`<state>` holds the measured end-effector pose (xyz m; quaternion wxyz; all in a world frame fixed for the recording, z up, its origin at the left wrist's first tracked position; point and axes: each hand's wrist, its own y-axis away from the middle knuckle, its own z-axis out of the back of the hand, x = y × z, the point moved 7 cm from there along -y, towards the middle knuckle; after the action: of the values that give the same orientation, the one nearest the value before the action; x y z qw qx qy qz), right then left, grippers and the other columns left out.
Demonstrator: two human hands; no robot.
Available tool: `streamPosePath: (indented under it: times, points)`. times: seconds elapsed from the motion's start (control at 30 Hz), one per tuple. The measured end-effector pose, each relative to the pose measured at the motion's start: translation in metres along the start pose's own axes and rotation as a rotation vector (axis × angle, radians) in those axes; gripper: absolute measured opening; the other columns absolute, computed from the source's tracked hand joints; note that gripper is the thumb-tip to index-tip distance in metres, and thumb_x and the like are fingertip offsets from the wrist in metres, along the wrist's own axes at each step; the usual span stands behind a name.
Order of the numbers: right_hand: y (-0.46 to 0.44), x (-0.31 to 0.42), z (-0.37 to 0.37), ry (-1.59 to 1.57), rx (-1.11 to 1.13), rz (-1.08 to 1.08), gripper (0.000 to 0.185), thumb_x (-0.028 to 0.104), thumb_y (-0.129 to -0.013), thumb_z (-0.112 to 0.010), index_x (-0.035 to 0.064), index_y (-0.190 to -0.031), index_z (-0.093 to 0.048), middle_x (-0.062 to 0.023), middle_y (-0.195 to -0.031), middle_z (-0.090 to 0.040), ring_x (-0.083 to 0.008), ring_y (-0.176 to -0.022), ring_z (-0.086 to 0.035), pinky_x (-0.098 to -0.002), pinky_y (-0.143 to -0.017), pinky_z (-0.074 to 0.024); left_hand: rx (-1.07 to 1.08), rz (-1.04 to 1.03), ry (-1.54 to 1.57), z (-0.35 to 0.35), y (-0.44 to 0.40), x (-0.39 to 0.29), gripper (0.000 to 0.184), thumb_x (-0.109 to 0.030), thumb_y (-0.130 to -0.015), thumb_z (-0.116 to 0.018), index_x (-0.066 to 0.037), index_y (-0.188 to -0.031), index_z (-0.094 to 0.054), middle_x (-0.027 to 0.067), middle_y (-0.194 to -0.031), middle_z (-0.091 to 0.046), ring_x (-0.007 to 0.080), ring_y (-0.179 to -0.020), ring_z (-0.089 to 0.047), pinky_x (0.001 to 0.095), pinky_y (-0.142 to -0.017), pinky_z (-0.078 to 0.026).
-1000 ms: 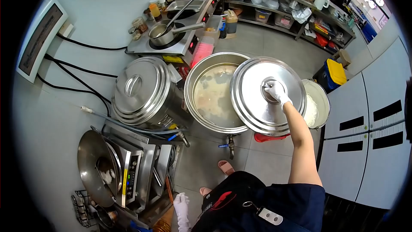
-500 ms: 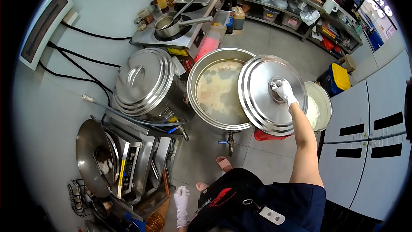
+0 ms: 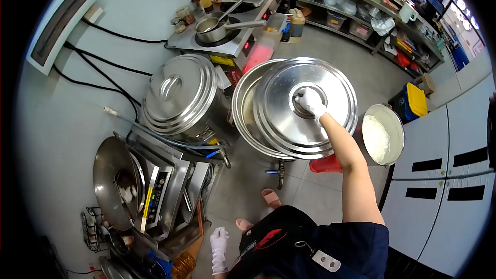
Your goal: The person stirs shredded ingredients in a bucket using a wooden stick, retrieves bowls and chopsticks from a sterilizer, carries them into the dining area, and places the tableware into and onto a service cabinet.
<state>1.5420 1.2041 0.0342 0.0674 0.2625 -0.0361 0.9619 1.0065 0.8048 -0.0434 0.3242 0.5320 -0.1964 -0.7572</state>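
My right hand (image 3: 312, 102), in a white glove, grips the recessed handle at the middle of a large round steel lid (image 3: 281, 119). The lid lies over most of a big steel stockpot (image 3: 238, 116), leaving only a crescent of its left side uncovered. A little of the pale liquid shows in that gap. Low on the pot's front is a tap with a blue lever (image 3: 272, 172). Down by my body hangs my left hand (image 3: 219, 240), also gloved in white, its fingers curled with nothing visible in them.
A second lidded stockpot (image 3: 181, 90) stands left. Right of the lid is a bucket of white contents (image 3: 376, 137), and a red object (image 3: 326, 164) sits below the lid. A wok (image 3: 111, 186) is at lower left; a saucepan (image 3: 212, 33) rests on the far cooktop.
My right hand has slid the lid leftward across the stockpot, covering most of the liquid. More of the bucket now shows. My left hand stays low at my side.
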Motion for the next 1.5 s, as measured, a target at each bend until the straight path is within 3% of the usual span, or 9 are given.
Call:
streamPosePath:
  times: [0.37, 0.57, 0.77, 1.03, 1.17, 1.3, 1.33, 1.4, 1.5]
  points:
    - [0.001, 0.007, -0.015, 0.009, 0.033, -0.096, 0.027, 0.021, -0.072, -0.068, 0.0038, -0.093, -0.069, -0.0182, -0.089, -0.067, -0.0329, -0.083, -0.064, -0.0389, -0.076, -0.0497, -0.072, 0.121, 0.065, -0.007, 0.021, 0.068, 0.018, -0.015, -0.092, -0.052, -0.001, -0.096, -0.062, 0.0031, -0.070, -0.060, 0.0087, -0.056, -0.052, 0.0234, -0.054, -0.043]
    - [0.008, 0.026, -0.011, -0.126, -0.013, 0.044, 0.024, 0.016, -0.071, -0.064, 0.0014, -0.089, -0.067, -0.0187, -0.085, -0.066, -0.0311, -0.079, -0.064, -0.0369, -0.074, -0.0488, -0.127, 0.065, 0.021, -0.004, 0.030, 0.068, 0.020, -0.019, -0.091, -0.053, -0.002, -0.094, -0.063, 0.0031, -0.069, -0.061, 0.0100, -0.058, -0.055, 0.0260, -0.056, -0.046]
    - [0.023, 0.068, 0.015, 0.415, -0.221, 0.072, 0.037, 0.028, -0.075, -0.067, -0.0002, -0.099, -0.062, -0.0205, -0.095, -0.062, -0.0357, -0.091, -0.059, -0.0411, -0.082, -0.0462, -0.175, 0.059, 0.056, 0.015, 0.035, 0.098, 0.023, -0.023, -0.090, -0.055, -0.002, -0.095, -0.064, 0.0046, -0.071, -0.064, 0.0106, -0.062, -0.057, 0.0271, -0.060, -0.047]
    - [0.079, 0.176, -0.010, 0.172, -0.380, 0.390, 0.029, 0.023, -0.086, -0.057, -0.0006, -0.103, -0.058, -0.0214, -0.099, -0.059, -0.0373, -0.095, -0.055, -0.0429, -0.084, -0.0430, -0.263, 0.001, 0.007, 0.052, 0.066, 0.145, 0.025, -0.024, -0.088, -0.055, -0.002, -0.096, -0.064, 0.0067, -0.079, -0.066, 0.0158, -0.070, -0.060, 0.0306, -0.067, -0.048]
    - [0.162, 0.261, -0.102, -0.211, -0.057, 0.580, 0.021, 0.016, -0.088, -0.056, -0.0019, -0.098, -0.060, -0.0222, -0.092, -0.061, -0.0350, -0.089, -0.059, -0.0403, -0.081, -0.0447, -0.267, 0.086, -0.170, 0.065, 0.090, 0.212, 0.039, -0.037, -0.084, -0.056, -0.004, -0.103, -0.063, 0.0189, -0.093, -0.065, 0.0379, -0.087, -0.063, 0.0418, -0.078, -0.049]
    - [0.330, 0.317, -0.241, -0.169, 0.531, 0.943, 0.013, 0.006, -0.074, -0.066, 0.0011, -0.075, -0.054, -0.0130, -0.068, -0.055, -0.0281, -0.064, -0.054, -0.0382, -0.061, -0.0460, -0.253, 0.134, -0.197, 0.057, 0.109, 0.304, 0.046, -0.043, -0.085, -0.051, -0.004, -0.106, -0.062, 0.0203, -0.104, -0.063, 0.0387, -0.098, -0.059, 0.0418, -0.087, -0.046]
    - [0.356, 0.255, -0.336, -0.138, 0.850, 0.740, 0.015, 0.013, -0.077, -0.065, 0.0012, -0.077, -0.055, -0.0123, -0.072, -0.058, -0.0302, -0.066, -0.055, -0.0372, -0.062, -0.0461, -0.260, 0.025, -0.161, 0.041, 0.108, 0.334, 0.047, -0.044, -0.085, -0.050, -0.004, -0.108, -0.062, 0.0209, -0.106, -0.062, 0.0382, -0.100, -0.058, 0.0413, -0.089, -0.045]
    - [0.469, 0.267, -0.372, 0.532, 1.080, 1.261, 0.027, 0.024, -0.086, -0.053, 0.0068, -0.105, -0.061, -0.0110, -0.098, -0.065, -0.0252, -0.089, -0.061, -0.0388, -0.080, -0.0475, -0.199, -0.039, -0.069, 0.020, 0.122, 0.380, 0.048, -0.045, -0.086, -0.049, -0.004, -0.109, -0.062, 0.0215, -0.109, -0.061, 0.0375, -0.103, -0.057, 0.0406, -0.091, -0.044]
    - [0.582, 0.290, -0.376, 0.019, 1.560, 1.543, 0.038, 0.033, -0.085, -0.058, 0.0069, -0.112, -0.060, -0.0184, -0.107, -0.060, -0.0308, -0.102, -0.057, -0.0368, -0.089, -0.0446, -0.092, 0.202, 0.116, 0.022, 0.164, 0.422, 0.048, -0.044, -0.087, -0.049, -0.003, -0.111, -0.061, 0.0215, -0.111, -0.061, 0.0369, -0.105, -0.057, 0.0400, -0.092, -0.043]
